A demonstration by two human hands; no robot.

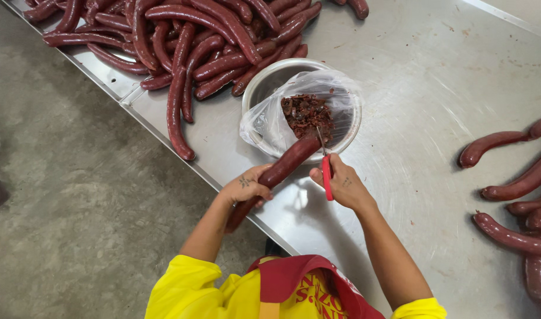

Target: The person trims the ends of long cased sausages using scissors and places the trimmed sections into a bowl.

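Note:
My left hand (245, 188) grips a long dark red sausage (285, 165) by its middle, its far end pointing over a metal bowl (269, 77). The bowl is lined with a clear plastic bag (264, 121) that holds dark brown trimmings (307, 113). My right hand (343, 184) holds red-handled scissors (326, 172), the blades at the sausage's tip above the bowl's rim.
A big heap of dark red sausages (188, 35) lies at the far left of the steel table (412, 77). Several more sausages (521, 195) lie at the right. The table's near edge (164, 139) runs diagonally, with concrete floor (64, 195) beyond it.

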